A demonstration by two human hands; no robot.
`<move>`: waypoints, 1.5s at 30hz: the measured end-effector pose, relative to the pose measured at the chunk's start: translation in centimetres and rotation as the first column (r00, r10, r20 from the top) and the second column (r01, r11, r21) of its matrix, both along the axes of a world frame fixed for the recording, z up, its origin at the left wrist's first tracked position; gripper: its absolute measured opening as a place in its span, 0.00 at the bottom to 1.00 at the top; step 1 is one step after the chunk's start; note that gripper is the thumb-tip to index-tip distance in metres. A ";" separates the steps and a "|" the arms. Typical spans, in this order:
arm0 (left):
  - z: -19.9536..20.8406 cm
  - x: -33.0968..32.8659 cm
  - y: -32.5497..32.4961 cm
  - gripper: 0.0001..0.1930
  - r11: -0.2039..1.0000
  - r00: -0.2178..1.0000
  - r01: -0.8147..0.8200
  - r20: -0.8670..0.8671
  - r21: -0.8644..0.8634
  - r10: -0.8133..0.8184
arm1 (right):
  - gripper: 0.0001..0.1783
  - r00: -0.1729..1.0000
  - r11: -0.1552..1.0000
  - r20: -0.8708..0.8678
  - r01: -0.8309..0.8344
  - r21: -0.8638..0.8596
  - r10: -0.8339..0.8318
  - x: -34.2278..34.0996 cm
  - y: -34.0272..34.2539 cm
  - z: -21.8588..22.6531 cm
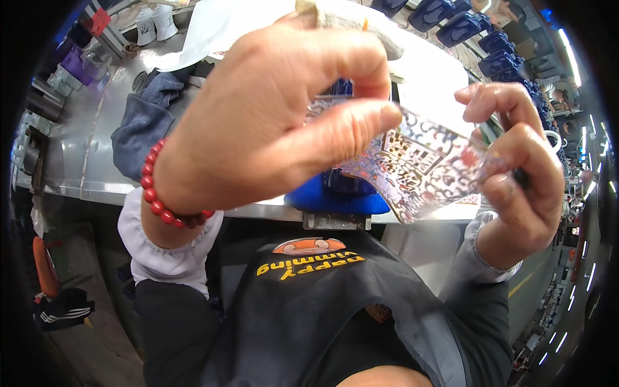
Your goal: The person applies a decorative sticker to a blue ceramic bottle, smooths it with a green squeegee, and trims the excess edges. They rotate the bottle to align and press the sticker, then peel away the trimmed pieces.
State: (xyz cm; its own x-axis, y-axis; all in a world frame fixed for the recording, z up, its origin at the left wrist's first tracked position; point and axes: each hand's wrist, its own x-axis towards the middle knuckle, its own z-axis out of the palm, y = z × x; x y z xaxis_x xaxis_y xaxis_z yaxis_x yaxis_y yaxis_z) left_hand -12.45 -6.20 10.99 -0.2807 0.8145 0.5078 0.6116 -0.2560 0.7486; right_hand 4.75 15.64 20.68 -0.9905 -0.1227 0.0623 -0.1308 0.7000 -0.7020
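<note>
A thin see-through decal sheet (419, 164) with a dense, colourful print is stretched between my two hands. At its left part my left hand (251, 122) pinches it between thumb and fingers; a red bead bracelet circles that wrist. The thumb and fingers of my right hand (519, 171) close on the sheet's right edge, which sags and curves between them. Behind and below the sheet a dark blue mug (348, 182), mostly hidden, is on a bright blue pad (338, 201) at the table's near edge.
Rows of dark blue mugs (461, 29) stand at the far right. A crumpled grey-blue cloth (147, 113) lies left on the metal table (71, 148). White cups (156, 24) and a purple container (76, 66) are at the far left. White sheeting (216, 29) covers the back.
</note>
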 end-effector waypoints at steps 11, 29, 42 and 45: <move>-10.5 -0.9 4.4 0.11 0.971 0.931 -0.081 0.332 -0.223 0.154 | 0.11 0.963 0.941 0.215 0.215 -0.262 -0.161 -2.7 3.8 -11.0; -14.5 1.5 4.9 0.07 0.778 0.744 -0.595 0.228 -0.203 0.629 | 0.12 0.939 0.943 0.256 0.279 -0.183 -0.228 -2.3 6.2 -14.9; -14.9 8.5 1.6 0.44 0.905 0.891 -0.388 0.181 -0.174 0.417 | 0.12 0.888 0.914 0.339 0.376 -0.150 -0.310 -2.5 5.3 -14.3; -14.7 8.3 1.5 0.44 0.908 0.888 -0.381 0.206 -0.173 0.412 | 0.11 0.874 0.899 0.358 0.405 -0.168 -0.327 -2.6 5.2 -14.5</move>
State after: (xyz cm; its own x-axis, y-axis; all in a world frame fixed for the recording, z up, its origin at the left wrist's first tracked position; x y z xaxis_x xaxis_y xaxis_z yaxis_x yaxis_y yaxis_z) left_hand -4.16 -4.71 -3.75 -0.6908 0.6620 0.2908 0.4476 0.0756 0.8910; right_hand 2.15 20.83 6.19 -0.9324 0.2319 -0.2771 0.3566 0.4669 -0.8092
